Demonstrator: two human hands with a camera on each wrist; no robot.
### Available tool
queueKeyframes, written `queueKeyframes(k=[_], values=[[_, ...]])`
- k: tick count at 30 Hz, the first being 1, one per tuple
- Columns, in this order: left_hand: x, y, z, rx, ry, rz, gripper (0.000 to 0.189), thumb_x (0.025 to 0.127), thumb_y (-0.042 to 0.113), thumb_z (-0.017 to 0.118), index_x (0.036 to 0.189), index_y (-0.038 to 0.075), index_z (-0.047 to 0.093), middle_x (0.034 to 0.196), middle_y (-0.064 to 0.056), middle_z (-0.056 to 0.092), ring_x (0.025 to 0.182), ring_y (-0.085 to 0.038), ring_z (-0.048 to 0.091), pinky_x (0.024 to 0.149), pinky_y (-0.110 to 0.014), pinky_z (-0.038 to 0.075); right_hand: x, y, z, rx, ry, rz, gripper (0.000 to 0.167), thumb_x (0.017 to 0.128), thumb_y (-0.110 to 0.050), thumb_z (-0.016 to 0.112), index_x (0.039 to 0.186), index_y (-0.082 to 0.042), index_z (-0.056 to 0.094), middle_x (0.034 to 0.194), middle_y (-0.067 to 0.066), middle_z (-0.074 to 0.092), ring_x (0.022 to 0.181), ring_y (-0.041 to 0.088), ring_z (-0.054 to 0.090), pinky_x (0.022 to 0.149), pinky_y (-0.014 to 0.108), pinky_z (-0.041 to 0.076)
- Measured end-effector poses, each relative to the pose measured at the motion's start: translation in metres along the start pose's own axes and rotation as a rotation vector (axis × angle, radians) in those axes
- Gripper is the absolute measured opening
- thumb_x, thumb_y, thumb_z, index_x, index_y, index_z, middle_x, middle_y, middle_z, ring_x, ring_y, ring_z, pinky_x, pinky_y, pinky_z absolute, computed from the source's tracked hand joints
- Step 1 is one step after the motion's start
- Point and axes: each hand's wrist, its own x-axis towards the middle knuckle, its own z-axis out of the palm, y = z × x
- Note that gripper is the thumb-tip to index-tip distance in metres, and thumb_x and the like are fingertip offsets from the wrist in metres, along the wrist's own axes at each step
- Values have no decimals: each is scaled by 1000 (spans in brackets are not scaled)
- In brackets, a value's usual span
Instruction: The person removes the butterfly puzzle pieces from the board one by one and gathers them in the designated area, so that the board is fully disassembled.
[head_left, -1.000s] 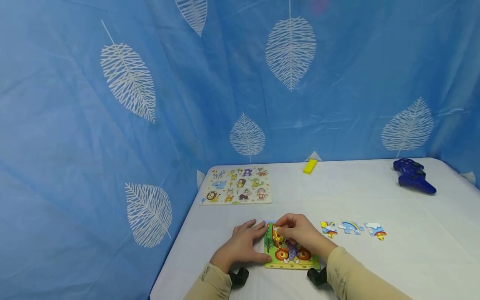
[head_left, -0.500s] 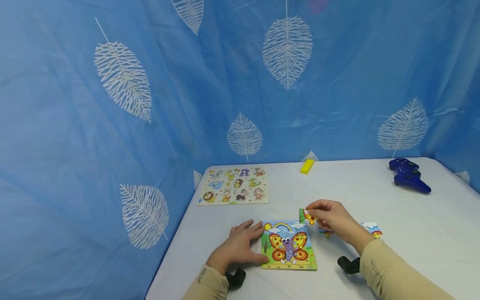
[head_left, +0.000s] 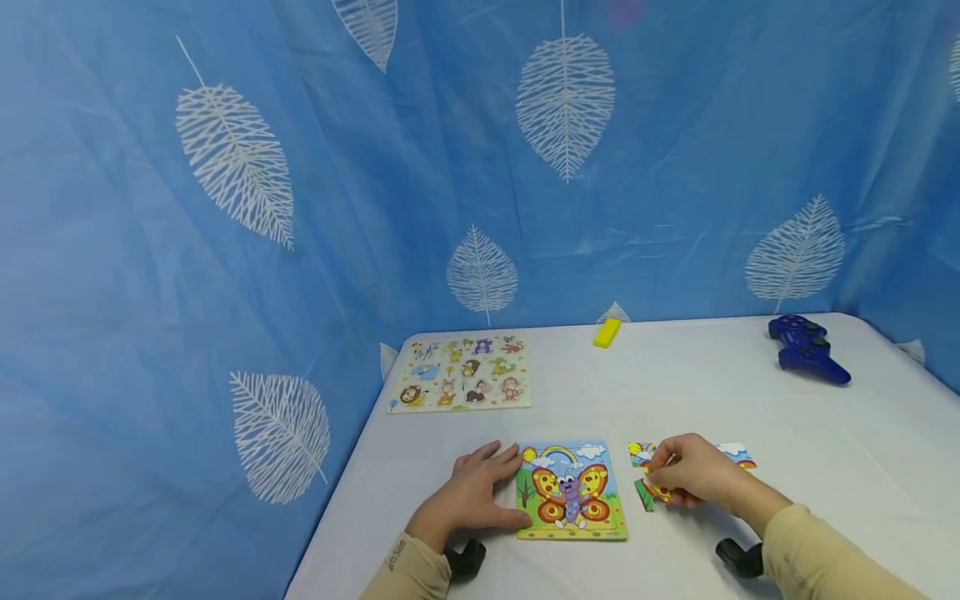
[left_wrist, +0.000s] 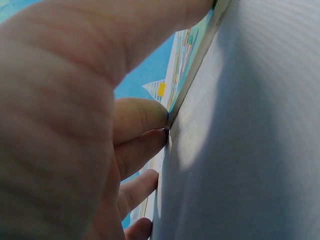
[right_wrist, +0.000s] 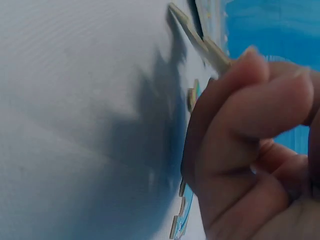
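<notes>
A square butterfly puzzle (head_left: 572, 492) lies on the white table in the head view, its picture face up. At its left side my left hand (head_left: 474, 493) rests with thumb and fingers spread, the tips touching the board's edge. My right hand (head_left: 705, 475) pinches a puzzle piece (head_left: 644, 497) with green and red-yellow parts, just right of the board. In the right wrist view that puzzle piece (right_wrist: 192, 34) is tilted, one end near the tabletop. Loose pieces lie behind the right hand, among them a sun piece (head_left: 639, 451) and a cloud piece (head_left: 739, 455); the hand partly covers them.
An animal puzzle board (head_left: 461, 373) lies at the back left of the table (head_left: 675, 383). Near the back edge is a yellow block (head_left: 607, 332). A blue game controller (head_left: 808, 348) sits at the back right. A blue curtain (head_left: 420, 167) with white leaves hangs behind.
My right hand has lifted the puzzle piece off the butterfly board, carried it right and lowered it near the loose pieces. My left hand stays at the board's left edge.
</notes>
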Motion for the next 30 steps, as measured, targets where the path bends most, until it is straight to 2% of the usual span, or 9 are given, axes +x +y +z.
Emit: queueKeyframes(k=[4, 7, 10, 19, 23, 30], values=[[0, -2, 1, -18, 1, -5, 96, 76, 68, 80, 155, 26, 48, 166, 11, 36, 157, -28, 24, 123, -59, 23, -1, -2, 7, -100, 81, 32, 15, 88, -13, 78, 89, -7, 64, 63, 7, 62, 48, 15, 54, 44, 27, 45], [0, -2, 1, -19, 6, -3, 96, 76, 68, 81, 155, 26, 48, 166, 11, 36, 157, -28, 24, 123, -59, 23, -1, -4, 10, -152, 109, 53, 15, 87, -12, 77, 87, -8, 63, 61, 7, 61, 47, 15, 54, 43, 26, 45], [0, -2, 1, -14, 12, -2, 95, 76, 67, 81, 155, 26, 49, 166, 12, 36, 157, -28, 25, 122, -59, 23, -1, -6, 11, -169, 114, 78, 15, 88, -12, 77, 87, -8, 63, 60, 7, 61, 47, 15, 54, 43, 26, 45], [2, 3, 3, -3, 7, 8, 94, 77, 68, 80, 156, 29, 47, 166, 14, 35, 157, -27, 25, 122, -58, 24, -2, -6, 7, -260, 122, 81, 17, 88, -13, 77, 83, -9, 61, 64, 6, 61, 47, 15, 55, 44, 26, 46], [2, 2, 2, -11, 4, -17, 94, 76, 67, 81, 156, 29, 48, 165, 16, 34, 157, -25, 24, 123, -57, 23, 0, -8, 8, -299, 115, 57, 18, 90, -13, 76, 83, -10, 60, 64, 6, 60, 47, 15, 56, 43, 26, 47], [1, 1, 3, -15, 3, -11, 95, 77, 68, 80, 156, 29, 46, 166, 16, 34, 157, -25, 24, 123, -56, 23, 1, -8, 10, -380, 130, 22, 24, 88, -14, 79, 82, -9, 57, 63, 5, 59, 47, 16, 57, 42, 26, 46]])
